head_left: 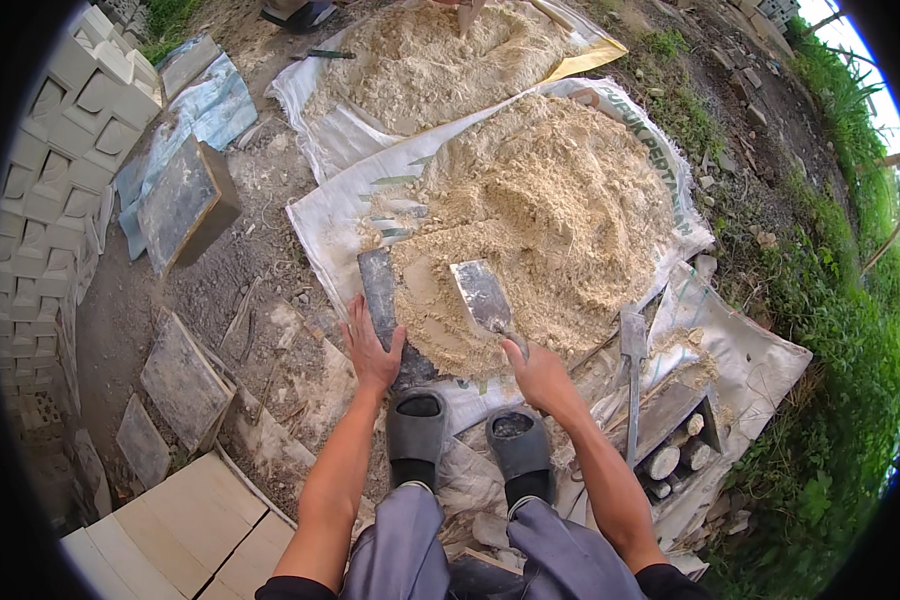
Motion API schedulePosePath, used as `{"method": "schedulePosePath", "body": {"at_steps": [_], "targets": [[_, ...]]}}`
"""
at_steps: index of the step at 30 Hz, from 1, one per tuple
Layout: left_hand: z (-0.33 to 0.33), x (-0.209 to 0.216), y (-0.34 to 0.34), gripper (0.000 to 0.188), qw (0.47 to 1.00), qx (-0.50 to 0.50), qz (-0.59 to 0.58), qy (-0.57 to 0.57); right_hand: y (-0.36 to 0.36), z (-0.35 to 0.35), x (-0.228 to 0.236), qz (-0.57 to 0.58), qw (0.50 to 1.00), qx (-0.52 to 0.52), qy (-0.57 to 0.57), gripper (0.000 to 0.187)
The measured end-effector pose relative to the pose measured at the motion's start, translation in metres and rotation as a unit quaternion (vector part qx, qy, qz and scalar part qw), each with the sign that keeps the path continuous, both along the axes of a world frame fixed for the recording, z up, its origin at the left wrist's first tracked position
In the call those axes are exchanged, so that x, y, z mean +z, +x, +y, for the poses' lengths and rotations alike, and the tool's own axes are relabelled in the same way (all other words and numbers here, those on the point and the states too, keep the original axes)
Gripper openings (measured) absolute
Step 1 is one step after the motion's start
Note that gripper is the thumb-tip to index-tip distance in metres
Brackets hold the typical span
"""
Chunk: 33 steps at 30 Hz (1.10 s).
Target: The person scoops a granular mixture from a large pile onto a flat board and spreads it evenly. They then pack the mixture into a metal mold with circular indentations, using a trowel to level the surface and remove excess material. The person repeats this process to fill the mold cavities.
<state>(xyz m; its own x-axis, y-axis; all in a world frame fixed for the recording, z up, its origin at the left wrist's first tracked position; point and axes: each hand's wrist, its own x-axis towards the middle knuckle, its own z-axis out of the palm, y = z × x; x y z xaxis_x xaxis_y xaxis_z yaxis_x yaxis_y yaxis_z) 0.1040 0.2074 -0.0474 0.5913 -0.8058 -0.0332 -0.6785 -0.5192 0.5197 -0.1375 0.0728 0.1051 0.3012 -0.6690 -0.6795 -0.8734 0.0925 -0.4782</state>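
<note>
My right hand [542, 378] is closed around the handle of a trowel [482, 293], whose flat metal blade lies over a heap of pale, damp-looking sandy mix [560, 200]. Fingers spread, my left hand [372, 355] rests against a dark flat piece [377, 285] at the heap's near left edge. Beside that piece the mix looks smoothed level; whether it sits inside a mould I cannot tell. Under the heap is a white woven sack [320, 225] laid flat. My feet, in grey slippers [418, 430], stand at the sack's near edge.
Pale blocks [70, 150] are stacked at the left, and more pale slabs [180, 530] lie near left. Dark boards [185, 380] lean nearby. A second heap [440, 60] lies beyond, with part of another person there. A metal bar [632, 370] and short cylinders [662, 462] are at right.
</note>
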Motion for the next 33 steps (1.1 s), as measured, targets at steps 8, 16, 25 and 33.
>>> {"method": "schedulePosePath", "body": {"at_steps": [8,16,25,33], "targets": [[-0.014,0.0,-0.012,0.085,1.0,-0.008,0.01,-0.022,0.026,-0.059,-0.032,0.028,0.99,0.005,-0.137,0.061],[-0.008,0.003,-0.005,0.083,1.0,0.003,0.019,-0.021,0.018,0.029,-0.068,0.091,0.986,-0.022,-0.141,0.054],[-0.003,-0.004,0.001,0.082,1.0,-0.008,0.003,-0.028,-0.005,-0.033,-0.068,-0.097,0.991,-0.029,-0.082,0.048],[-0.041,0.027,-0.066,0.079,0.983,-0.173,-0.066,0.017,-0.052,-0.004,-0.061,-0.02,0.956,-0.097,-0.275,0.043]]}}
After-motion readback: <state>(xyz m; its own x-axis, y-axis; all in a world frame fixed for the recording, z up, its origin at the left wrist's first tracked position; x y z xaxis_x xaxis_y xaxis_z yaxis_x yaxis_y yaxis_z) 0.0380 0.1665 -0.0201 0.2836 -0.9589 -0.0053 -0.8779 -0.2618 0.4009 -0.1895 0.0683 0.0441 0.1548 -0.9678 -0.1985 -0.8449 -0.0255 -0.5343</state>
